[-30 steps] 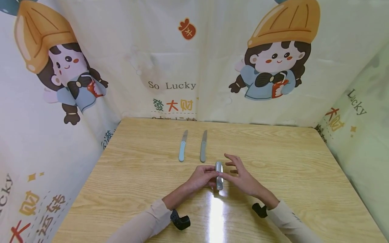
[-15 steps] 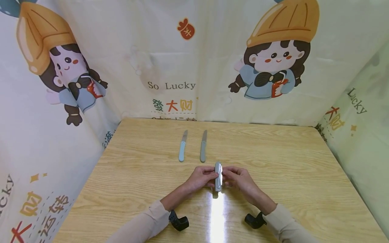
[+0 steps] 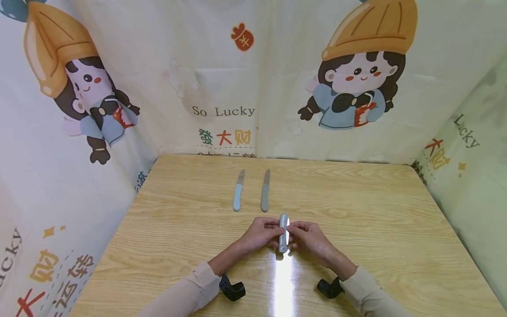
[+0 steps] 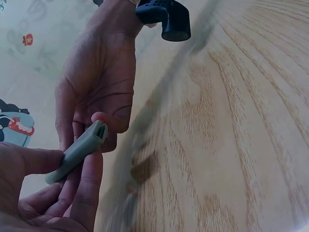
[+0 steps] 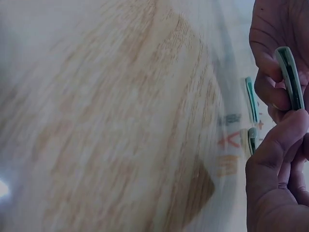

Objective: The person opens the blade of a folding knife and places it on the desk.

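Observation:
In the head view a folding knife [image 3: 283, 241] with a pale grey-green handle stands between both hands, above the table. My left hand [image 3: 259, 233] grips its handle from the left, thumb on top. A bright strip of blade [image 3: 288, 237] shows along the handle's right side, mostly folded in. The right hand [image 3: 310, 237] pinches at this blade side with thumb and fingers. From the left wrist, the handle [image 4: 77, 153] appears tilted, held by fingers of both hands. The right wrist view shows the handle's slot [image 5: 291, 79] facing the camera.
Two knives with blades out lie farther back on the wooden table [image 3: 376, 211]: one light-blue-handled [image 3: 237, 198], one grey-handled [image 3: 265, 198]. A printed curtain [image 3: 277, 79] surrounds the table at the back and sides. A black camera mount [image 3: 233, 288] sits on the left wrist.
The right hand's raised, spread fingers have come down and closed in on the knife's blade side. The knife has shifted slightly toward the person, and more blade shows. The left hand keeps its grip.

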`<state>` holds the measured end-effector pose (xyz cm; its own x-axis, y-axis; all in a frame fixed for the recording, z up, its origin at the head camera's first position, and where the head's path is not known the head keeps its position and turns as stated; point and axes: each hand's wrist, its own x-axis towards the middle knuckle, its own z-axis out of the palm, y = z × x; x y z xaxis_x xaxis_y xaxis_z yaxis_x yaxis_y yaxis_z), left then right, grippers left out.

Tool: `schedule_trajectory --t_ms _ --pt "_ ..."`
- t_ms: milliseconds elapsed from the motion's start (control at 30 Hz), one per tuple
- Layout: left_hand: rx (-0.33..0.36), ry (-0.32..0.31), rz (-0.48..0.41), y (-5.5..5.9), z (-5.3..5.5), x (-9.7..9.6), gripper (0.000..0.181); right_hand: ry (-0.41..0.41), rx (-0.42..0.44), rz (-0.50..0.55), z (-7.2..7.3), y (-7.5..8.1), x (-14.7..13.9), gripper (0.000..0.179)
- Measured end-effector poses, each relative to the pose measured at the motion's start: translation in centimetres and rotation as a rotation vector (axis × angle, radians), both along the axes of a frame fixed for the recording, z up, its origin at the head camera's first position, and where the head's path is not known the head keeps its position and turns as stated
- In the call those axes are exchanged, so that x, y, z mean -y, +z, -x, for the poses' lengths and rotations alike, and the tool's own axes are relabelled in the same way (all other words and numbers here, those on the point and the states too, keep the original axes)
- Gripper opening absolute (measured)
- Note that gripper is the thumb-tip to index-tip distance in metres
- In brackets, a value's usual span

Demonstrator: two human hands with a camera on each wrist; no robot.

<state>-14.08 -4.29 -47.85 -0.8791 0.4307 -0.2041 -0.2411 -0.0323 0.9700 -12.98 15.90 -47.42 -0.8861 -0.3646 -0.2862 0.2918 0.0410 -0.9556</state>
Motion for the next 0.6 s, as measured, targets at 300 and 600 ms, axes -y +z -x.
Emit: schedule_trajectory --t_ms 300,600 --pt "0.004 0.012 0.007 -0.10 0.03 -0.01 0.027 -0.025 0.007 -0.004 -0.08 0.01 0.17 0.027" --pt "-0.009 0.014 0.018 -0.06 -0.12 0.11 0.029 -0.038 0.014 0.020 -0.30 -0.22 0.18 0.027"
